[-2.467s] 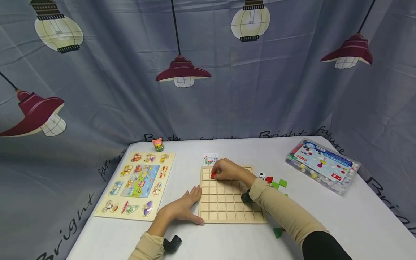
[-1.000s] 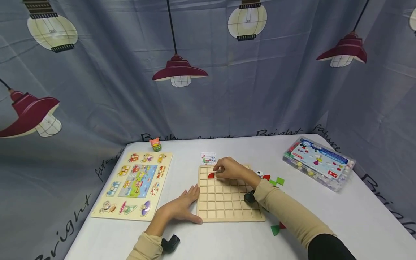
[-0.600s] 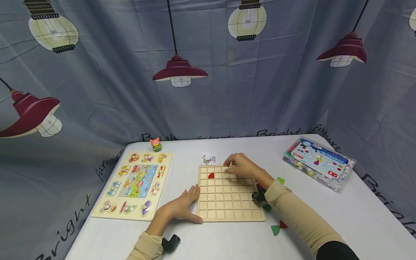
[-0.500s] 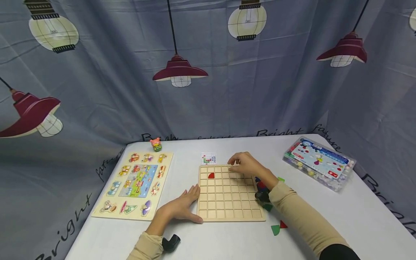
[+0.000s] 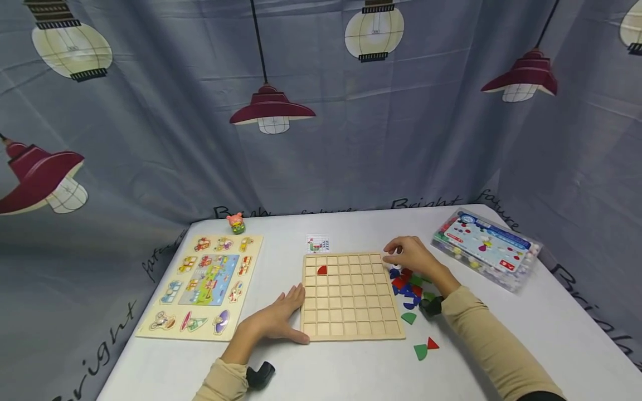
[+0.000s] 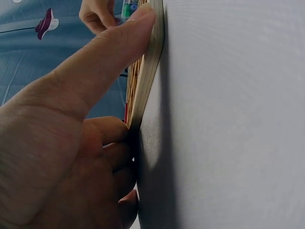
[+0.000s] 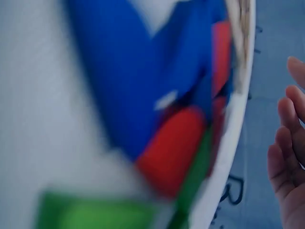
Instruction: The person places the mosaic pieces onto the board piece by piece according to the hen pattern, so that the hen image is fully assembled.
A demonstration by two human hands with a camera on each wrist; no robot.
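With one red quarter-circle tile (image 5: 322,270) seated and the other cells bare, the flat, open left hand (image 5: 273,321) is bracing the wooden grid board (image 5: 351,328) while the right hand (image 5: 408,255), fingers loosely curled and holding nothing visible, is hovering over the loose coloured tiles (image 5: 407,287).

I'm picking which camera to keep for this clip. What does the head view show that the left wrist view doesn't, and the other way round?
Only the head view shows the whole grid board with one red piece in a cell, the loose pieces to the board's right, the picture puzzle, the plastic box and the table.

Only the left wrist view shows, up close, the left hand pressed against the board's edge, thumb lying along it.

Both show the board, the left hand at it, and the right hand beyond.
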